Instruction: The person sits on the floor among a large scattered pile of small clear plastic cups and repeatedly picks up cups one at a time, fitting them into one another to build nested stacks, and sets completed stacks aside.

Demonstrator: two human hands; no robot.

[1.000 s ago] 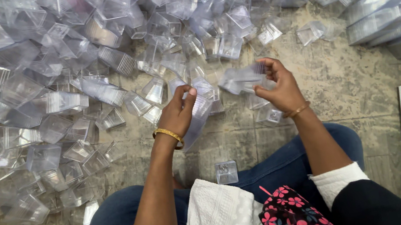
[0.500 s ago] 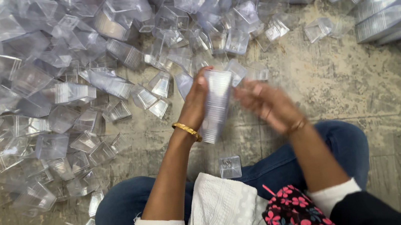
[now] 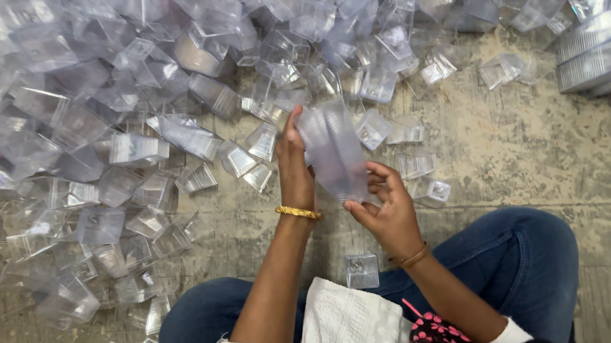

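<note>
Nearest the camera, crossed legs in blue jeans (image 3: 515, 262) were seen, with a white cloth (image 3: 343, 336) and a floral pouch (image 3: 436, 340) in the lap. One small clear box (image 3: 361, 271) stood on the floor between the knees. Just above, a clear plastic sleeve (image 3: 334, 153) was held upright over the floor between both hands: the left hand (image 3: 293, 167) was closed on its left edge, a gold bangle (image 3: 298, 212) at the wrist, and the right hand (image 3: 387, 212) was pinched on its lower end. The thin, slippery plastic could probably be creased or dropped if it were squeezed unevenly. Beyond, a wide heap of clear boxes (image 3: 122, 108) was spread over the concrete floor (image 3: 517, 147), crowding the space ahead. At far right, flat stacks (image 3: 602, 53) were piled.
</note>
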